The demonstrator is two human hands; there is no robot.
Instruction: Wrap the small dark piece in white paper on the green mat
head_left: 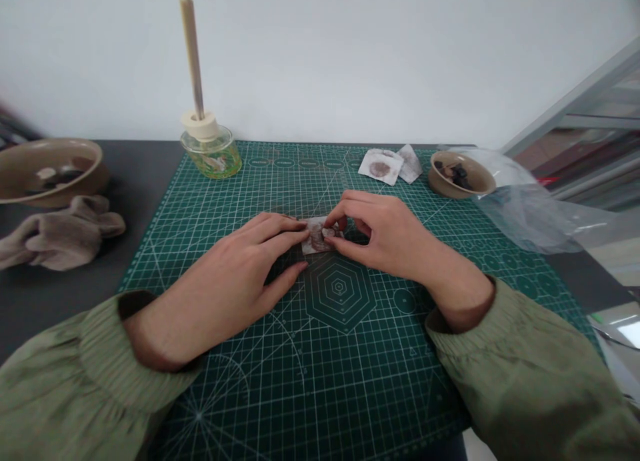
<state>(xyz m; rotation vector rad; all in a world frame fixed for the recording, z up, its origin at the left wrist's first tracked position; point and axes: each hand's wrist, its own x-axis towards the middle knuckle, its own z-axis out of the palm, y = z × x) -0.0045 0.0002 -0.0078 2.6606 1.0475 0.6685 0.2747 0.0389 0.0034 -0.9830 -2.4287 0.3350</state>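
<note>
A small square of stained paper [316, 235] lies in the middle of a green cutting mat [340, 301], with a round brownish mark showing on it. My left hand [240, 267] presses its fingertips against the paper's left side. My right hand [373, 234] pinches the paper's right side between thumb and fingers, and these fingers hide part of it. Both hands are close together, with the paper between them. Beyond my right hand lie two more paper pieces [381, 166], one with a round brown stain.
A ceramic bowl [443, 181] holding dark pieces stands at the mat's far right, beside a clear plastic sheet [530, 207]. Left of the mat are a larger bowl [50, 171] and a crumpled grey-brown cloth [63, 234]. A glass jar [210, 155] with a tape roll and upright stick stands behind.
</note>
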